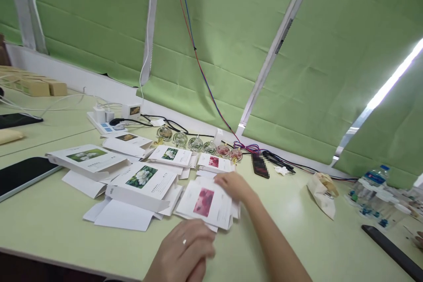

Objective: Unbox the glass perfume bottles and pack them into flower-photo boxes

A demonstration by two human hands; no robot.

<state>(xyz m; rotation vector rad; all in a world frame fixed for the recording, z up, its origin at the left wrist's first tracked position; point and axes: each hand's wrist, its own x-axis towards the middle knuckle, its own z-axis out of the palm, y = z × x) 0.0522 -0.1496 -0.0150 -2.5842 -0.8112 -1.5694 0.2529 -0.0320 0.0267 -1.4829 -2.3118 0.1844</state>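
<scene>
Flat white cartons, pink-red printed panel, toward the front edge of the tabletop, right hand touching them, left hand curled, both grips unclear

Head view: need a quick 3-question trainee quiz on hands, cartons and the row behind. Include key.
1. Which hand is farther from the camera, the left hand or the right hand?
2. True or false: the round see-through ornaments are in a row beyond the white cartons.
3. What is the main colour of the picture on the carton between the hands?
A) blue
B) pinkish red
C) yellow

Key:
1. The right hand; the left is at the near side of that carton.
2. True.
3. B.
</scene>
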